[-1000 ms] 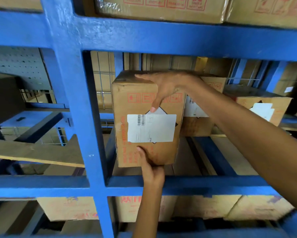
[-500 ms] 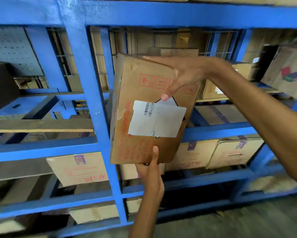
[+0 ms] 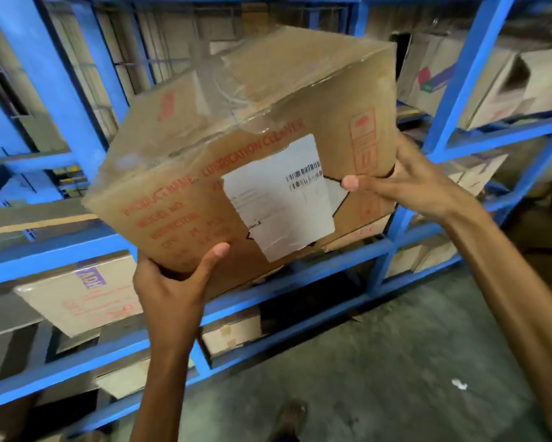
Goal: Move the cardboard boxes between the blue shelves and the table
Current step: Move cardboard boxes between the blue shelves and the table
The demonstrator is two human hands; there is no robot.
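A brown cardboard box (image 3: 236,129) with red print and a white barcode label is held in the air in front of the blue shelves (image 3: 64,97), tilted with its taped top facing me. My left hand (image 3: 172,282) grips its lower near corner from below. My right hand (image 3: 408,183) clasps its right end, thumb across the front face. The box is clear of the rack.
Other cardboard boxes sit on the lower shelves at left (image 3: 86,291) and on the right shelves (image 3: 497,90). A grey concrete floor (image 3: 379,362) lies below, with a shoe tip (image 3: 289,416) and a white scrap (image 3: 459,384).
The box has come out of the shelf bay toward me and tipped over onto its side. My right hand has shifted from its top to its right end. The view has dropped toward the floor.
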